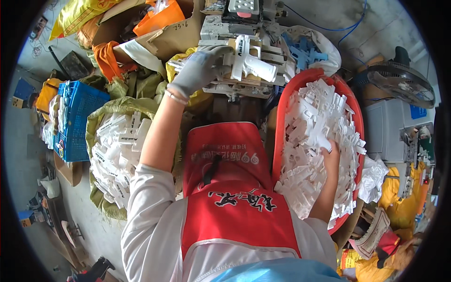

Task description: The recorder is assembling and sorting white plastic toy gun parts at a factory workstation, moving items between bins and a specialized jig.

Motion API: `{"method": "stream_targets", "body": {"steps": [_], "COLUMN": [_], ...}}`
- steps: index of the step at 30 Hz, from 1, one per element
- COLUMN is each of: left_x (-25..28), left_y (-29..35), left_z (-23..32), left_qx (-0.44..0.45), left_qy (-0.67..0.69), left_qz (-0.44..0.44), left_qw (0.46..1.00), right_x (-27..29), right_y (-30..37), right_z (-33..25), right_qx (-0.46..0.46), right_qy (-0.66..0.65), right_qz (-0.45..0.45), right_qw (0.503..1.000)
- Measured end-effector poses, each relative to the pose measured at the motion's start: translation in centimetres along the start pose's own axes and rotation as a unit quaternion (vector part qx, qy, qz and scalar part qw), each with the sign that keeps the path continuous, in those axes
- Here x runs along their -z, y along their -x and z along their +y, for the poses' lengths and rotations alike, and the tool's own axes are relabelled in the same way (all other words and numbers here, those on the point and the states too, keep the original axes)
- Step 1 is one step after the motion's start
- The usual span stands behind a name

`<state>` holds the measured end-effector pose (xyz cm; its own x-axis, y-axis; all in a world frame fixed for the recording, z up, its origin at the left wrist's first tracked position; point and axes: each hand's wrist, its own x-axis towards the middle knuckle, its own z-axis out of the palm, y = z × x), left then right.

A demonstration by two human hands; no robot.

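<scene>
My left hand (203,69), in a grey glove, reaches to a small machine bench. Its fingers are apart, with the tips beside a white plastic toy pistol (252,63) that lies on the machine's fixture (275,58). Dark printing marks the pistol's upper part. Bare of any glove, my right hand (332,156) is down in a long red tub (278,136) heaped with white plastic toy pistols (300,174). Its fingers close on the grip of one white toy pistol (319,136); the fingertips are partly hidden.
At my left stands a green woven sack (99,188) of printed white pieces, beside a blue crate (87,110). A cardboard box (171,40) holds orange material. Blue toy pistols (307,51) fill a white bag beyond the tub. A black fan (399,82) is at far right.
</scene>
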<state>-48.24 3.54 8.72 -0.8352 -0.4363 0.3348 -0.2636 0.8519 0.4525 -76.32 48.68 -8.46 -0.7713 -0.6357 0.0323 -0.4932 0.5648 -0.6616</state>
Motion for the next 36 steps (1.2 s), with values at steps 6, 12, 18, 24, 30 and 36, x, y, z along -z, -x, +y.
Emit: {"method": "stream_targets", "body": {"steps": [6, 12, 18, 24, 30, 36], "left_x": [-0.4, -1.1, 0.2, 0.5, 1.3, 1.9], "left_y": [-1.1, -0.4, -0.2, 3.8, 8.9, 13.5], "left_z": [0.0, 0.7, -2.6, -2.0, -1.9, -0.2], "left_qx": [-0.014, 0.117, 0.083, 0.105, 0.134, 0.168], "left_qy": [0.111, 0.251, 0.46, 0.456, 0.456, 0.408], "left_qz": [0.008, 0.026, 0.219, 0.297, 0.302, 0.356], "left_qw": [0.994, 0.96, 0.856, 0.833, 0.826, 0.824], "right_x": [-1.1, -3.7, -5.1, -7.3, -6.9, -5.7], "right_y": [-3.8, -10.2, -11.5, -10.9, -11.8, -11.0], "right_z": [-11.3, -23.2, -25.5, -30.4, -30.9, -31.2], "right_qx": [0.003, 0.166, 0.213, 0.252, 0.36, 0.455], "right_qy": [-0.465, -0.559, -0.561, -0.324, -0.116, -0.039], "right_qz": [0.027, 0.002, 0.022, -0.038, -0.066, -0.011], "right_qw": [0.885, 0.812, 0.799, 0.911, 0.923, 0.89]}}
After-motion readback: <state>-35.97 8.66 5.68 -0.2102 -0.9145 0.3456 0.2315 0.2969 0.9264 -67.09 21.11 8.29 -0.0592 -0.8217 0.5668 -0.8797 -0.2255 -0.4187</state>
